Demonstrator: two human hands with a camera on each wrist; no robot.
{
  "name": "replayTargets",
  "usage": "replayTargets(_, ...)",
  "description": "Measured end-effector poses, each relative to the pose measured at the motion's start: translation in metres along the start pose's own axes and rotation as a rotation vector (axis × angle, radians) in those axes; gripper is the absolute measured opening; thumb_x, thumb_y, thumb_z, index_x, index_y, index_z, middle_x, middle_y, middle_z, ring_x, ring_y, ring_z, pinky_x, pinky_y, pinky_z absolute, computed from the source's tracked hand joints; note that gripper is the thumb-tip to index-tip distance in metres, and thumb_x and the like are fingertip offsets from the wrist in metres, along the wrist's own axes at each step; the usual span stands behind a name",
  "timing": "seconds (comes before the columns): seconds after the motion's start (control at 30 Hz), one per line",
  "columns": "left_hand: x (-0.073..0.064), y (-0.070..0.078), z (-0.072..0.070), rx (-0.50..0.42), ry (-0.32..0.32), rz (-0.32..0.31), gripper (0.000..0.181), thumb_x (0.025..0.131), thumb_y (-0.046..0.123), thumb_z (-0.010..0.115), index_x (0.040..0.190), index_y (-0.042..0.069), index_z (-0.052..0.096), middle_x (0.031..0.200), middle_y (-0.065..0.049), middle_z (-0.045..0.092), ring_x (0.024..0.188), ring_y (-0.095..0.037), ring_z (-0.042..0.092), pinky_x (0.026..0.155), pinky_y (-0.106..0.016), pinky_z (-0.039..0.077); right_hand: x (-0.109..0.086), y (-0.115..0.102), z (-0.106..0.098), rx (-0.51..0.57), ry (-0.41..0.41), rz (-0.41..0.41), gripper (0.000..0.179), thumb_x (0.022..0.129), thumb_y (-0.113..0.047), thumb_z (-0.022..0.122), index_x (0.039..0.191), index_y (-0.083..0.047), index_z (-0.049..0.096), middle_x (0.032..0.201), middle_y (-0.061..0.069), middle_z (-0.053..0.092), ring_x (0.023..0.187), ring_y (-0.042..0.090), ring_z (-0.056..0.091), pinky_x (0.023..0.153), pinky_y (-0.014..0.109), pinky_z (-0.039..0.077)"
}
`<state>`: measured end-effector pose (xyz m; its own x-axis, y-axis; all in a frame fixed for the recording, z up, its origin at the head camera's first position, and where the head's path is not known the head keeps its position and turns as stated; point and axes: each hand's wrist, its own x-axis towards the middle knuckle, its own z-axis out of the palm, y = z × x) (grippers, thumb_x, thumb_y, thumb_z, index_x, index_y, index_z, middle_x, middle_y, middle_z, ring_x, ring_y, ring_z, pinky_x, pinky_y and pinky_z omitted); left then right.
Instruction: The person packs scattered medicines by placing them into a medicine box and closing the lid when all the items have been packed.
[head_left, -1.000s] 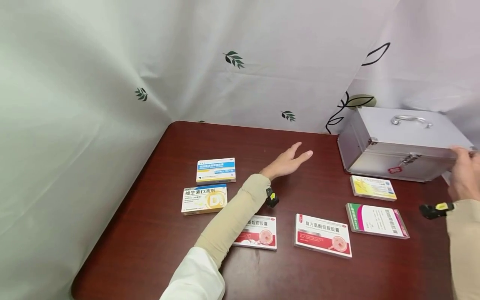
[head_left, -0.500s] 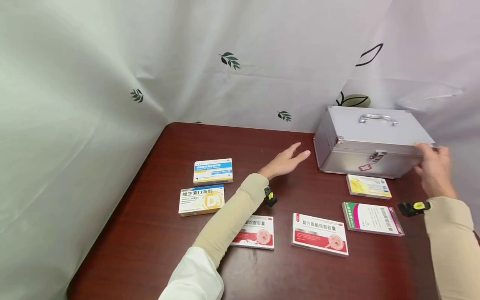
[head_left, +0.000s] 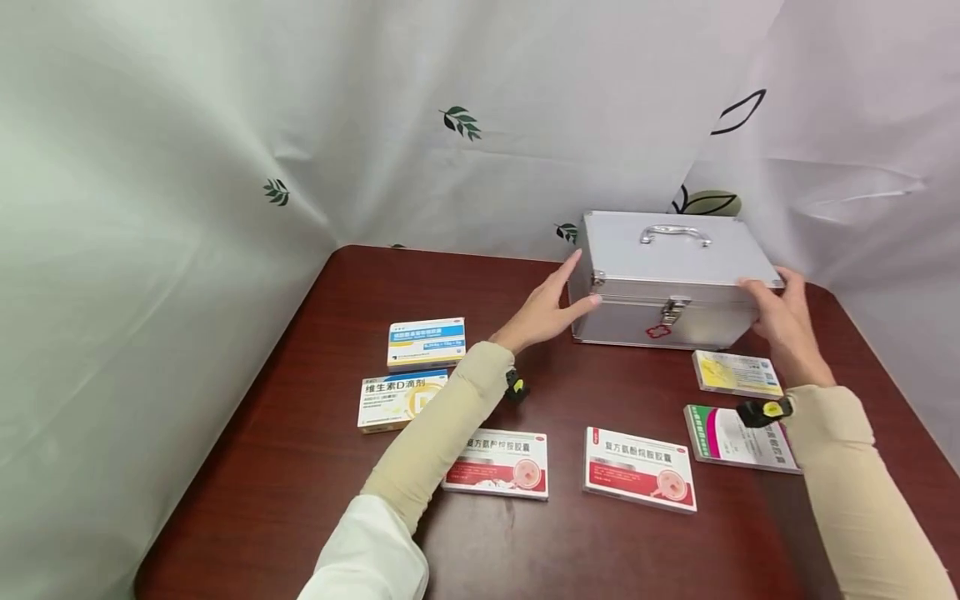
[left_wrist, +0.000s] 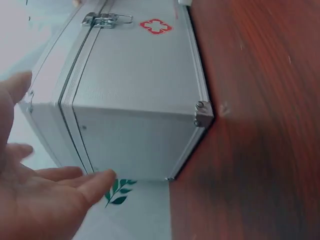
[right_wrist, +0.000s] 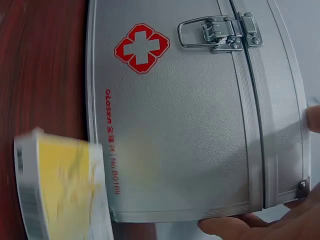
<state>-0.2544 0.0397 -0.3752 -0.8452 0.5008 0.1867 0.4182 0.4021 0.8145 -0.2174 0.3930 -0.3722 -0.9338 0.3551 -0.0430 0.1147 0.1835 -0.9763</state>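
A silver aluminium first-aid case [head_left: 675, 260] with a top handle and a red cross emblem stands at the back of the table, its lid down. My left hand [head_left: 542, 315] is spread by the case's left side, thumb near the front corner; in the left wrist view its fingers [left_wrist: 97, 187] are straight and hold nothing. My right hand [head_left: 787, 329] grips the case's right front corner, thumb over the lid edge and fingers round the side. The metal latch [right_wrist: 220, 34] appears fastened in the right wrist view. A yellow and white medicine box [head_left: 738, 373] lies before the case.
A green, pink and white box [head_left: 735, 439] lies partly behind the right wrist. Two red and white boxes [head_left: 639, 468] lie nearer the front. At left are a blue and white box [head_left: 426, 342] and a vitamin D box [head_left: 393, 402]. A pale curtain [head_left: 450, 183] hangs behind the table [head_left: 262, 483].
The first-aid case has slid left along the back of the table, with my right hand moving along at its corner. My left hand has shifted slightly left and is now beside the case.
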Motion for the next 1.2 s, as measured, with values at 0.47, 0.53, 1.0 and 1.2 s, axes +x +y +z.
replayTargets(0.47,-0.032,-0.016,-0.035,0.021,0.268,0.097,0.046,0.09,0.038,0.056,0.134,0.027,0.048,0.149,-0.009,0.027,0.134,-0.02,0.029,0.105,-0.041,0.029,-0.064,-0.046,0.07,-0.439,-0.195,-0.15,0.077,0.088,-0.058,0.042,0.142,-0.01,0.015,0.142,0.028,0.028,0.125,0.041,0.03,0.096,0.056,0.025)
replayTargets(0.53,-0.037,-0.019,-0.041,0.02,0.288,0.102,0.045,0.089,0.037,0.057,0.133,0.026,0.05,0.148,-0.009,0.029,0.133,-0.016,0.03,0.104,-0.036,0.031,-0.069,-0.047,0.074,-0.423,-0.216,-0.163,0.075,0.088,-0.057,0.043,0.14,-0.009,0.018,0.141,0.025,0.029,0.123,0.036,0.032,0.094,0.054,0.027)
replayTargets(1.0,-0.089,0.0,-0.055,-0.095,0.363,0.127,0.041,0.087,0.016,0.062,0.127,0.006,0.056,0.142,-0.018,0.036,0.131,-0.025,0.034,0.096,-0.041,0.041,-0.11,-0.049,0.086,-0.468,-0.226,-0.208,0.067,0.088,-0.053,0.049,0.135,-0.01,0.028,0.119,0.015,0.045,0.097,0.023,0.045,0.072,0.032,0.039)
replayTargets(1.2,-0.111,0.014,-0.058,-0.058,0.334,0.128,0.041,0.089,0.013,0.06,0.128,0.003,0.053,0.141,-0.022,0.034,0.13,-0.026,0.036,0.082,-0.04,0.047,-0.125,-0.049,0.085,-0.512,-0.231,-0.248,0.063,0.089,-0.05,0.05,0.134,-0.01,0.03,0.116,0.014,0.047,0.096,0.023,0.046,0.07,0.03,0.039)
